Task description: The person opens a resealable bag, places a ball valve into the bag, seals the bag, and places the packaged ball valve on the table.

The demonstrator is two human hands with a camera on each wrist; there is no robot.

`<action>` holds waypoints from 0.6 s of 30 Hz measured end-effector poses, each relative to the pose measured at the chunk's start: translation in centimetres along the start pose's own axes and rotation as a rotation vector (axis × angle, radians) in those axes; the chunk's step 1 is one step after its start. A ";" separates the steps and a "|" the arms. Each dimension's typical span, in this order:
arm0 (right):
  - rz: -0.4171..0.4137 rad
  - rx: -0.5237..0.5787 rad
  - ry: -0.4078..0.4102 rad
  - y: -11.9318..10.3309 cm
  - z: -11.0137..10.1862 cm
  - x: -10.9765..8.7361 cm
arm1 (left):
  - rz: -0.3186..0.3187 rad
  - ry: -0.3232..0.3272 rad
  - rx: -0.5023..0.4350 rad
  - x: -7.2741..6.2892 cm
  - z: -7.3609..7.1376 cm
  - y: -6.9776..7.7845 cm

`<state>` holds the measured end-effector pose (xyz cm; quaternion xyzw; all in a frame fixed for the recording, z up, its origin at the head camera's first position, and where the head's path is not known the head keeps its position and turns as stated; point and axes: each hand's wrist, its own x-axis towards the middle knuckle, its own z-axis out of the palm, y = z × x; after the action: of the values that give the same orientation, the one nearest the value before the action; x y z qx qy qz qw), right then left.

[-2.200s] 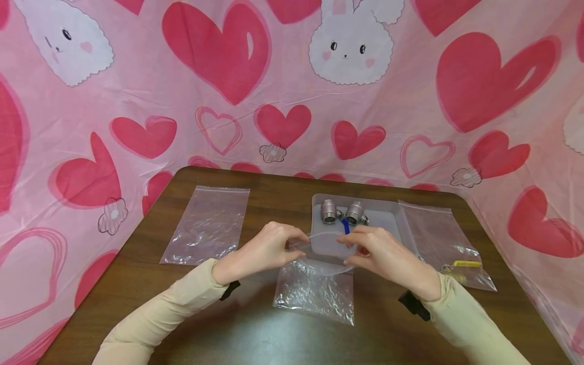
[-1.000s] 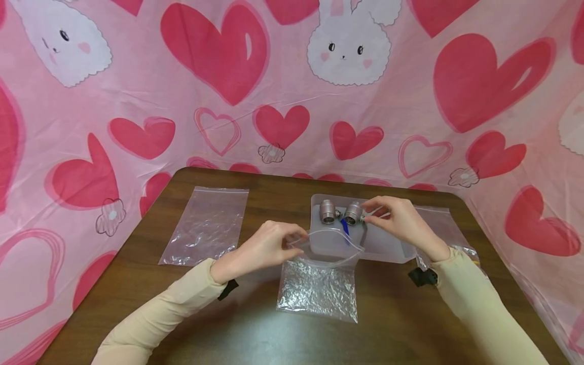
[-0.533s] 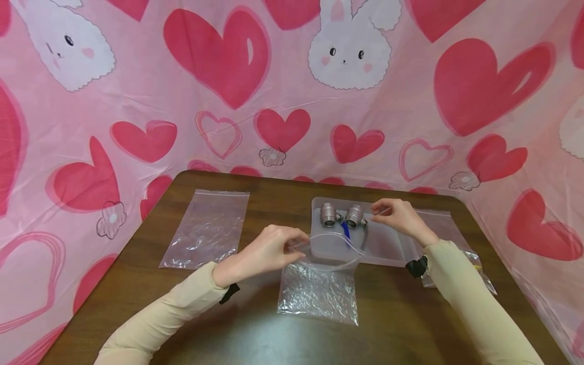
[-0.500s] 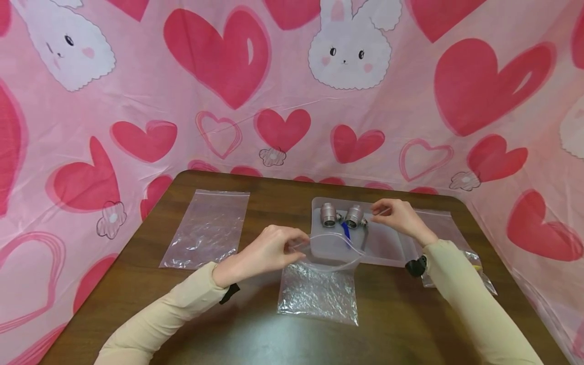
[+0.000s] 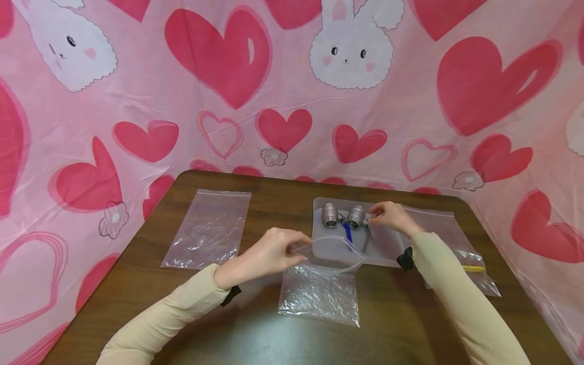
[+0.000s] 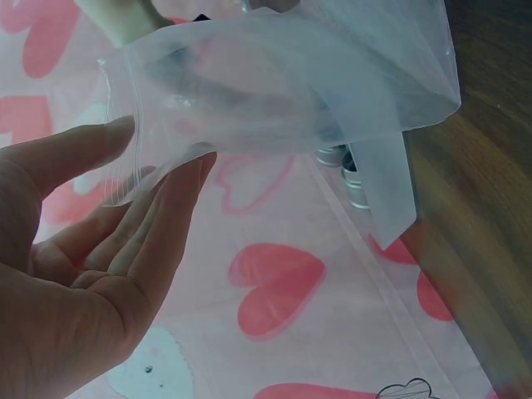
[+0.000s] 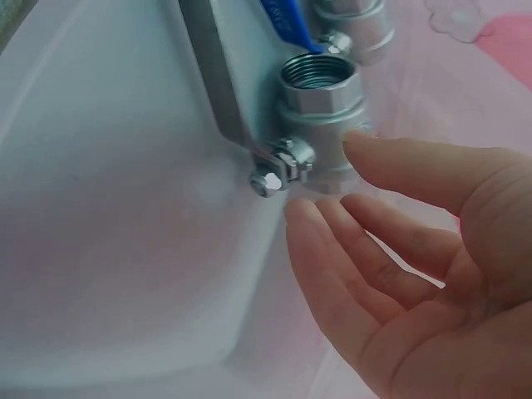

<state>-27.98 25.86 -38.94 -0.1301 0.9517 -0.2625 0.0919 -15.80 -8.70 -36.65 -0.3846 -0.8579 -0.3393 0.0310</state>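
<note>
My left hand (image 5: 274,251) holds a clear zip-lock bag (image 5: 319,299) by one side of its mouth, which gapes in a wide loop. In the left wrist view, thumb and fingers (image 6: 179,195) sit at the zip edge of the bag (image 6: 241,91). My right hand (image 5: 391,217) is over the plastic tray (image 5: 383,248), beside the nearer ball valve (image 5: 355,217). The right wrist view has the thumb tip by this valve's metal body (image 7: 320,112), fingers loosely bent below; contact is unclear. Its grey lever (image 7: 212,75) points away. Another ball valve (image 5: 329,215) stands left of it, near a blue lever (image 5: 348,234).
A flat clear bag (image 5: 210,228) lies on the wooden table (image 5: 137,294) at the left. At the right, another bag (image 5: 438,228) contains an item with a yellow handle (image 5: 473,268). A pink heart-patterned cloth (image 5: 292,96) hangs behind the table.
My right hand has let go of the bag's mouth and gone over the tray to the right-hand valve, drawing back slightly and then closer again. The left hand keeps its hold.
</note>
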 end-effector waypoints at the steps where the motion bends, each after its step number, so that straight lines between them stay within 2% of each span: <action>1: 0.014 -0.010 -0.015 0.0 0.1 0.2 | 0.001 -0.001 -0.001 0.0 0.0 0.0; 5: 0.048 -0.032 -0.048 0.0 0.4 0.8 | 0.008 0.003 0.002 0.0 0.0 0.0; 18: 0.111 -0.007 -0.096 0.7 1.3 2.3 | 0.021 0.006 0.009 0.1 0.2 -0.2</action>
<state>-29.97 25.18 -40.66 -0.0899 0.9528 -0.2473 0.1515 -15.96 -8.61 -36.84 -0.3923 -0.8553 -0.3363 0.0390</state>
